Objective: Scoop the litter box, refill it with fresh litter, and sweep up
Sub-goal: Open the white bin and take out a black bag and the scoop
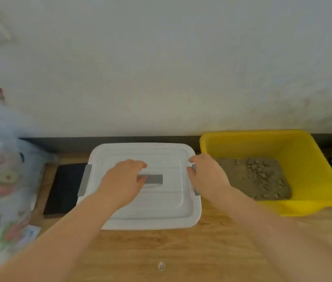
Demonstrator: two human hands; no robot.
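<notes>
A yellow litter box [307, 165] sits on the wooden floor [181, 251] against the wall, holding a shallow layer of grey clumped litter [258, 180]; nothing looks scooped yet. Just left of it stands a white lidded bin [161, 208], lid on. The left hand [123, 180] rests on the lid with fingers curled at its grey centre handle [153, 179]. The right hand [206, 176] curls over the right side latch. Opening, scooping, refilling and sweeping all seem to remain.
</notes>
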